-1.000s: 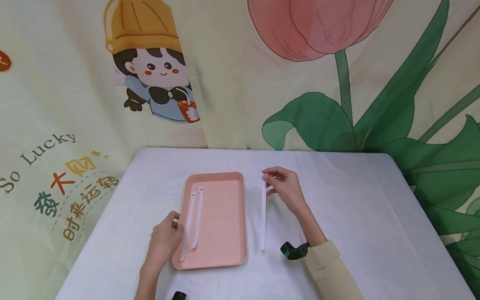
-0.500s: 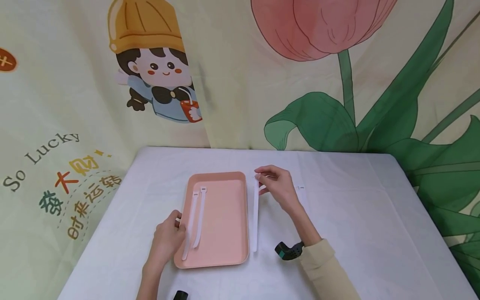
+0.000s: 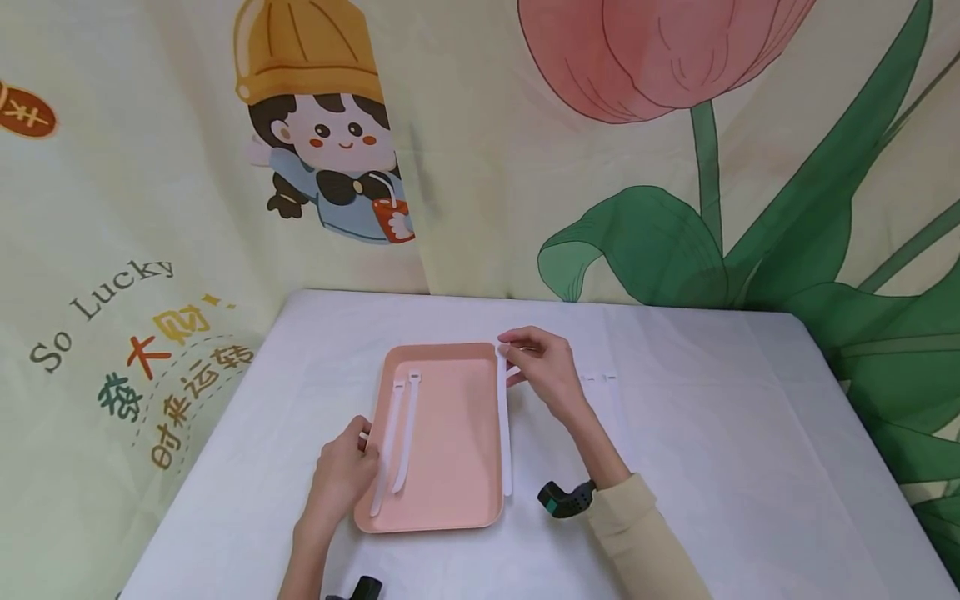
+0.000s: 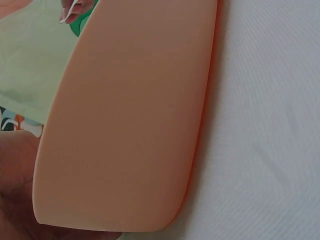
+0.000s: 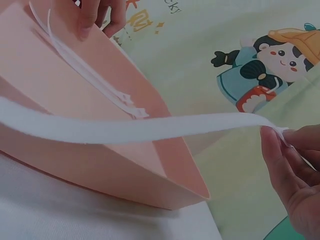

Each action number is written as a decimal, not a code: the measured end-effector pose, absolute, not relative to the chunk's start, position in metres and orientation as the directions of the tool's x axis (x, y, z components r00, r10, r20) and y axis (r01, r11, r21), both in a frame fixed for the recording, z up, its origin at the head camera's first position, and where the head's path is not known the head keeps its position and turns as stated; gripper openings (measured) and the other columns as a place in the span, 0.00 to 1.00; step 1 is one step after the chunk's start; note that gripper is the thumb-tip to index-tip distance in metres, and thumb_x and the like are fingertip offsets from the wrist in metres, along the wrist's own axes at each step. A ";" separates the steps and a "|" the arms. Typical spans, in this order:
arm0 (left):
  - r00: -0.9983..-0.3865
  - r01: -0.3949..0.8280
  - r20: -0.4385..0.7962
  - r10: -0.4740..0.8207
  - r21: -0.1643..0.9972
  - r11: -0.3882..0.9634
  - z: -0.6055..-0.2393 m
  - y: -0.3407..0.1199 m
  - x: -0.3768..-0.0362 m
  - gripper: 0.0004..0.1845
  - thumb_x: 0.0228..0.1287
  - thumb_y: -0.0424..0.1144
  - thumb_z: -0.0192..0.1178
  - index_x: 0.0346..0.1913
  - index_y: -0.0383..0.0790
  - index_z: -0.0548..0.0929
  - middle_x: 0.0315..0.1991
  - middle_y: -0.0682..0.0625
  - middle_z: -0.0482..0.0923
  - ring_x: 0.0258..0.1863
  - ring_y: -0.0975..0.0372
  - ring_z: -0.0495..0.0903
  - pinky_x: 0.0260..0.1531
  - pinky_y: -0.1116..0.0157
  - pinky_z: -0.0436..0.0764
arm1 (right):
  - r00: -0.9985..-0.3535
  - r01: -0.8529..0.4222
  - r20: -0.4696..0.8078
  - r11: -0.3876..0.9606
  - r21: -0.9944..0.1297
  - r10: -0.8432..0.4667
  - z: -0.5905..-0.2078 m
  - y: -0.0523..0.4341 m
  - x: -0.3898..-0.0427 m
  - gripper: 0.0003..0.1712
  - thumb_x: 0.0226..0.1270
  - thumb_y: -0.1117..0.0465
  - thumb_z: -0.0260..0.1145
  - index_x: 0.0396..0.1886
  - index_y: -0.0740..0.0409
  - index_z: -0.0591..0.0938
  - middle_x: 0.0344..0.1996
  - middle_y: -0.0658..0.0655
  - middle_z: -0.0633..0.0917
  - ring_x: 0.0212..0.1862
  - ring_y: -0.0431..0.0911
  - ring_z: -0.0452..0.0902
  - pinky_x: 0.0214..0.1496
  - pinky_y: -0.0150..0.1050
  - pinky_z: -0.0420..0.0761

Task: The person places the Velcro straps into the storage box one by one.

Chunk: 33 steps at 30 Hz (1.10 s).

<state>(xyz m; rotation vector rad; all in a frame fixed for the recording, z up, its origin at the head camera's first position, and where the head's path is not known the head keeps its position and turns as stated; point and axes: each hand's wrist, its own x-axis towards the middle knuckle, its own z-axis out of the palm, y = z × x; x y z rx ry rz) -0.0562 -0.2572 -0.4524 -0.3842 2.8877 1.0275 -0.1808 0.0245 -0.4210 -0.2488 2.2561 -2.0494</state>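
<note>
Pink plastic forms the tray point(image 3: 450, 433), whose left rim is gripped by the left hand point(image 3: 341, 475), fingers curled over the edge near the front corner. Two white straps point(image 3: 397, 437) are seen lying side by side inside the tray, close to that hand. The tray's position on the white table point(image 3: 712, 467) is unchanged over the last second.

A third white strap point(image 3: 504, 433) is pinched at its far end by the right hand point(image 3: 543, 367), between thumb and fingertips point(image 5: 272, 145), as confirmed in the right wrist view. A second ago this strap was held well to the right of the tray; it has since been carried leftward and is now suspended along the tray's right rim, its free end hanging near the front corner. The strap is judged to be on its way into the tray, though it has not yet been set down.

Further right, more white straps point(image 3: 611, 392) are noted on the table, faint against the cloth. No obstruction is observed between the held strap and the tray floor; only the raised rim remains to be cleared.
</note>
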 end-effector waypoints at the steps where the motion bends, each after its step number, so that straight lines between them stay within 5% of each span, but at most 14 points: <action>1: -0.967 -0.252 -0.134 -0.216 0.615 0.747 -0.452 -0.257 -0.056 0.12 0.67 0.31 0.51 0.50 0.33 0.76 0.31 0.43 0.81 0.26 0.56 0.77 0.25 0.61 0.72 | -0.982 -0.068 0.051 0.085 -0.994 -0.180 -0.421 0.024 -0.181 0.12 0.71 0.60 0.69 0.50 0.58 0.86 0.43 0.61 0.87 0.39 0.60 0.83 0.34 0.43 0.88; 15: -0.967 -0.255 -0.149 -0.208 0.618 0.743 -0.448 -0.257 -0.053 0.10 0.68 0.30 0.50 0.50 0.33 0.75 0.30 0.44 0.80 0.25 0.57 0.75 0.24 0.62 0.71 | -0.977 -0.054 0.047 0.027 -0.998 -0.208 -0.410 0.006 -0.178 0.13 0.71 0.62 0.69 0.51 0.63 0.86 0.40 0.62 0.86 0.38 0.64 0.82 0.38 0.54 0.88; 23: -0.965 -0.262 -0.155 -0.212 0.618 0.741 -0.447 -0.259 -0.051 0.10 0.67 0.30 0.50 0.49 0.34 0.75 0.29 0.45 0.79 0.24 0.57 0.75 0.24 0.62 0.71 | -0.973 -0.046 0.043 0.005 -0.999 -0.228 -0.405 -0.003 -0.176 0.11 0.71 0.63 0.69 0.50 0.62 0.86 0.36 0.62 0.85 0.29 0.53 0.82 0.37 0.55 0.87; 29: -0.967 -0.253 -0.133 -0.218 0.610 0.751 -0.447 -0.260 -0.051 0.10 0.66 0.30 0.51 0.48 0.36 0.76 0.28 0.47 0.79 0.25 0.56 0.75 0.25 0.62 0.71 | -0.968 -0.052 0.051 0.001 -0.999 -0.245 -0.403 -0.012 -0.175 0.13 0.71 0.62 0.70 0.50 0.63 0.86 0.38 0.61 0.86 0.37 0.66 0.81 0.38 0.57 0.87; 33: -0.969 -0.243 -0.130 -0.208 0.613 0.752 -0.446 -0.261 -0.051 0.10 0.66 0.30 0.51 0.48 0.35 0.76 0.28 0.47 0.79 0.25 0.56 0.75 0.24 0.61 0.70 | -0.966 -0.060 0.053 0.020 -0.998 -0.252 -0.402 -0.018 -0.175 0.13 0.70 0.61 0.70 0.51 0.61 0.86 0.39 0.60 0.86 0.37 0.63 0.82 0.38 0.54 0.88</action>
